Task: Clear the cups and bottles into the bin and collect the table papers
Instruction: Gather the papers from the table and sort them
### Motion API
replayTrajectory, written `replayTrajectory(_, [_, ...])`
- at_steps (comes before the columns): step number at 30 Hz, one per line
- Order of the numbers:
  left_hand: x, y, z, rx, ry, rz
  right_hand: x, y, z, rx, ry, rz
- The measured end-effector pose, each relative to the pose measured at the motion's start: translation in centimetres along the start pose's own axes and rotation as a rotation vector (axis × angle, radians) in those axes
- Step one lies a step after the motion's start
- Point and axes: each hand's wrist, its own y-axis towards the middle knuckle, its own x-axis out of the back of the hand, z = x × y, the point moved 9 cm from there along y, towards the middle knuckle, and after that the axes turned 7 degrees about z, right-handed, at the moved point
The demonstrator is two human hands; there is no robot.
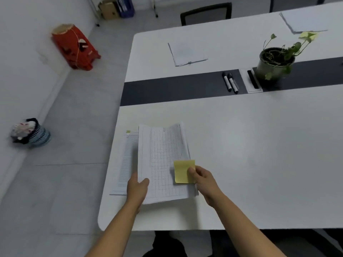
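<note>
Grid-ruled paper stack [165, 156] is gripped at its near-left edge by L hand [138, 188], thumb on top, fingers hidden under. The stack's left side is raised a bit & a shadow is cast on the lined sheet [126, 164] partly under it. A yellow clip [128, 132] is fixed at that sheet's far edge. Yellow sticky pad [182, 171] is pinched at its right side by R hand [202, 179] & held over the stack's near-right part. Print on all sheets is too blurred to be read; only grid & ruled lines are made out.

Papers are placed near the surface [259, 145] front-left rounded corner, w/ the lined sheet's left edge just beside the surface edge. A broad stretch of white top lies btw. R hand & the plant pot [274, 67]. On the dark centre strip [167, 89] two markers [230, 82] are laid side by side, labels unreadable. Further papers: one clipped set [187, 52] beyond the strip, another set [304, 19] at far right.

Bin [37, 135] is seen on the floor by the wall, well apart from the surface, w/ crumpled stuff on top. Grey floor runs btw. them. A red stool [76, 47] is set against the wall further back.
</note>
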Motion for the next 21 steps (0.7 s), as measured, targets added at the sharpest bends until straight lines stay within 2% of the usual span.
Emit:
replayTrajectory(7, [9.3,7.2,2.0,0.009,0.141,0.013,-9.5,4.5,-0.7,-0.049,-0.068,-0.089])
replayTrajectory(9, [10.6,9.0,2.9,0.031,0.215,0.027,-10.7,5.6,-1.2,-0.074,-0.123,-0.123])
replayTrajectory(12, [11.4,11.2,4.6,0.103,0.438,0.071,-10.9,6.7,-2.2,-0.154,-0.347,-0.212])
replayTrajectory(14, [12.0,11.7,5.2,0.144,0.54,0.054,-10.7,6.8,-2.6,-0.175,-0.374,-0.282])
replayTrajectory(18, [12.2,12.4,4.9,0.153,0.456,0.022,-10.5,6.4,-2.4,-0.138,-0.212,-0.389])
replayTrajectory(21, [11.6,12.7,5.2,0.13,0.387,0.067,-12.3,6.7,-3.0,-0.142,-0.204,-0.364])
